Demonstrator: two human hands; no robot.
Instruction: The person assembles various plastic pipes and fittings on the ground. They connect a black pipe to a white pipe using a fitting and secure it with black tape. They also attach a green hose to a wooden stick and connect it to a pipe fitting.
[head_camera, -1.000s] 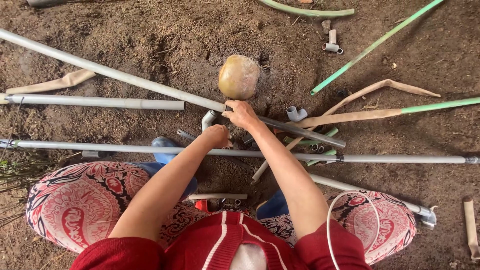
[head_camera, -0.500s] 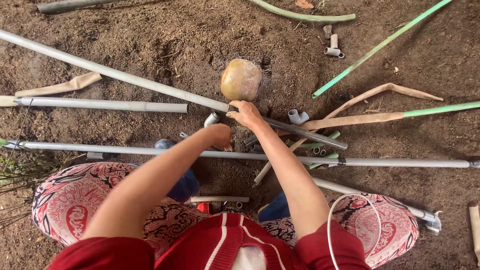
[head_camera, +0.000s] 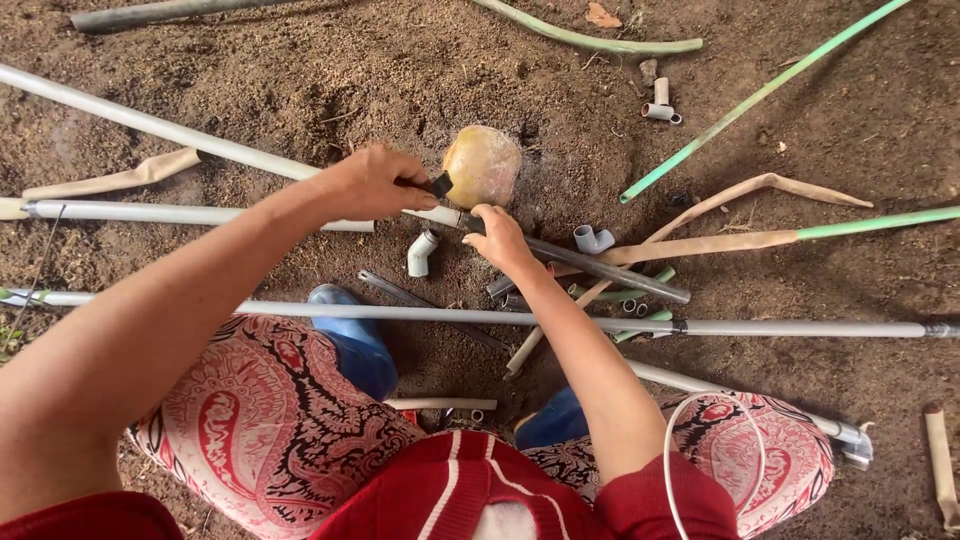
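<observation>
My left hand (head_camera: 368, 183) is closed around a small dark brush (head_camera: 438, 185); my right hand (head_camera: 497, 237) grips the long grey pipe (head_camera: 210, 147) lying on dirt, just below a yellowish lump (head_camera: 482, 165). A grey elbow fitting (head_camera: 421, 252) lies nearby.

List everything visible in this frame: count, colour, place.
Grey pipes: several, long, crossing the dirt.
Green poles: at least two, upper right.
Round lump: one, yellowish, centre, beside the hands.
Brush: one, dark, in the left hand.
Elbow fitting: one, pale grey, below the hands.
Small fittings: a few, grey, top right.
Boots: two, blue, under the knees.
Left hand: grips the brush.
Right hand: on a grey pipe.
</observation>
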